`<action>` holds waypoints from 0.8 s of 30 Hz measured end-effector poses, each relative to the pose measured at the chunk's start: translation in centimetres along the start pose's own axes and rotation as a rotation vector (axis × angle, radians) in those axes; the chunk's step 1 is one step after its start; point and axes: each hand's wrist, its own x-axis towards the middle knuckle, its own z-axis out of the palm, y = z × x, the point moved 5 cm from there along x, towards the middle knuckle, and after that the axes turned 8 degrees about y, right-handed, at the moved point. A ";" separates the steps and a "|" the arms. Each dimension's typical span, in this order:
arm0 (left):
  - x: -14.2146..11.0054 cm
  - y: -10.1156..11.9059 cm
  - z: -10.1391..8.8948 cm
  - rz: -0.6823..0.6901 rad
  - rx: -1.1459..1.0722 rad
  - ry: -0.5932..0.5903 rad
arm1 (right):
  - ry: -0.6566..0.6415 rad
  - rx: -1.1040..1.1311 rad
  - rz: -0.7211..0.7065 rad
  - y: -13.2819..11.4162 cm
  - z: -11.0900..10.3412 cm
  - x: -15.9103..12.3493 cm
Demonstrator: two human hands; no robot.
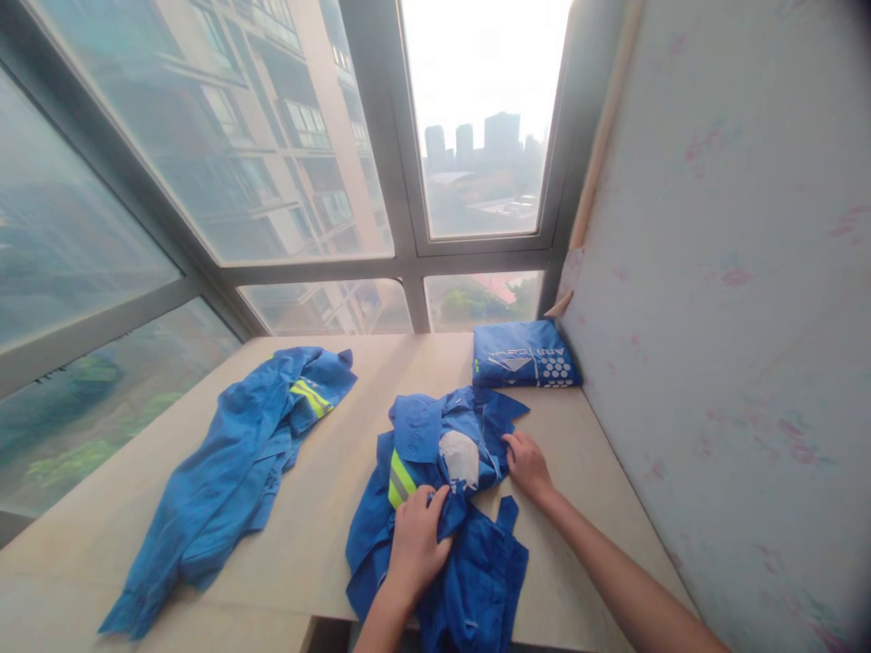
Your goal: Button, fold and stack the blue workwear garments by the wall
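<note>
A blue work jacket (415, 431) with a yellow-green and grey reflective band lies crumpled on the wooden tabletop, a white patch showing in its middle. Its lower part spreads down over the table's front edge. My left hand (418, 544) grips the cloth just below the reflective band, fingers bent into the fabric. On the other side, my right hand (527, 462) pinches the jacket's right edge between thumb and fingers. The cloth beneath my left palm is hidden.
A second blue garment (231, 462) with a reflective band stretches along the left of the tabletop (327, 535). Behind the jacket, a folded blue bundle (527, 354) with white print sits against the flowered wall (735, 317). Framed windows (483, 118) border the far and left sides.
</note>
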 end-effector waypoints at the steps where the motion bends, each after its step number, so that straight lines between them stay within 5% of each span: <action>1: 0.2 -0.3 -0.7 -0.018 -0.044 -0.060 | -0.001 0.030 0.009 -0.1 0.0 -0.3; 7: 0.5 -4.4 -6.6 -0.194 -0.261 -0.333 | -0.071 0.280 0.042 1.0 -2.3 -1.1; 14: 1.1 -10.7 -14.2 -0.308 -0.181 -0.159 | 0.087 0.357 0.099 4.3 -9.3 3.7; 17: 1.0 -12.9 -14.7 -0.350 -0.059 -0.162 | 0.064 0.280 0.109 5.7 -10.7 5.2; 19: 0.9 -13.6 -14.3 -0.384 0.095 -0.207 | -0.090 0.152 0.071 6.3 -10.2 5.4; 22: 1.5 -12.5 -13.7 -0.372 0.322 -0.183 | -0.304 -0.018 0.013 6.2 -8.9 5.0; 24: 2.7 -10.7 -13.3 -0.316 0.364 -0.073 | -0.295 -0.044 0.002 5.6 -8.3 5.4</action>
